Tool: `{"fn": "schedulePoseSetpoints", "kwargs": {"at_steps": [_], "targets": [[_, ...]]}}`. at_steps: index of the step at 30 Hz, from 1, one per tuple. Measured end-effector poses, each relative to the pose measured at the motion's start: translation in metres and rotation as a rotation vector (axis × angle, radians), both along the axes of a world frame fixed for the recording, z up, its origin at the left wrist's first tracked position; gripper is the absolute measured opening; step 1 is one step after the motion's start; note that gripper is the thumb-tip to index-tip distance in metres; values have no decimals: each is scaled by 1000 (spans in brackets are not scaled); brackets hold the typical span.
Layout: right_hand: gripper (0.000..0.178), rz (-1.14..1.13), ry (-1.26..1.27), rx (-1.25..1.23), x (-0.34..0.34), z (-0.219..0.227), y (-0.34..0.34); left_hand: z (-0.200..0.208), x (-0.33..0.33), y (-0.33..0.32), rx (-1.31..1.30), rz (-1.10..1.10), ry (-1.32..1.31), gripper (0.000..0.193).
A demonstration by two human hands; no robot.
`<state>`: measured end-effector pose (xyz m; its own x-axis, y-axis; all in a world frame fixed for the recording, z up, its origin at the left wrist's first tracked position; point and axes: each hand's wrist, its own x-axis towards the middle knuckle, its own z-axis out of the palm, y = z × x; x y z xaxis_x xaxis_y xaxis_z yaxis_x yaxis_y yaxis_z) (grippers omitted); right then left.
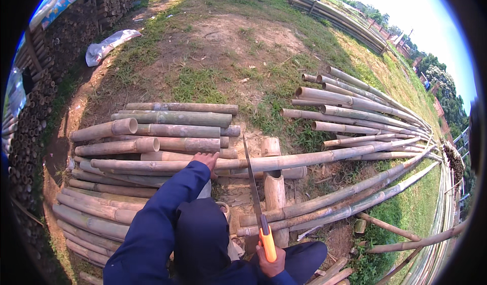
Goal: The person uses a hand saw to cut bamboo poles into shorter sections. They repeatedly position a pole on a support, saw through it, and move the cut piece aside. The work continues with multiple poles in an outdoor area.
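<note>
A long bamboo pole (314, 156) runs crosswise in front of me, passing over a thick bamboo piece (275, 196) with a cut-out in it. My left hand (206, 163) is closed over the pole, left of that piece. In my right hand (271, 264), low in the picture, is the orange handle of a hand saw (255, 191). Its long dark blade points away from me and crosses the pole between my left hand and the thick piece. Whether the teeth touch the pole I cannot tell. My bent knee (203, 229) is beside the left forearm.
Cut bamboo lengths (172, 118) are piled on the left. Several long bamboo poles (365, 102) fan out to the right, and others (335, 204) lie nearer me. A white sack (109, 46) lies on the ground near a tall bamboo stack (71, 36). More poles (340, 18) stand farther back.
</note>
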<state>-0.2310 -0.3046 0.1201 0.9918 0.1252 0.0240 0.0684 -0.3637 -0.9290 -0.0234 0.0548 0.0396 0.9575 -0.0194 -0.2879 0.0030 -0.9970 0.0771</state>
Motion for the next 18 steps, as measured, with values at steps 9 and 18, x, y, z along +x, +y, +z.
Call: {"fn": "schedulePoseSetpoints", "kwargs": {"at_steps": [9, 18], "targets": [[22, 55, 54, 14, 136, -38, 69, -10, 7, -3, -12, -3, -55, 104], [19, 25, 214, -6, -5, 17, 2, -6, -6, 9, 3, 30, -43, 101]]}}
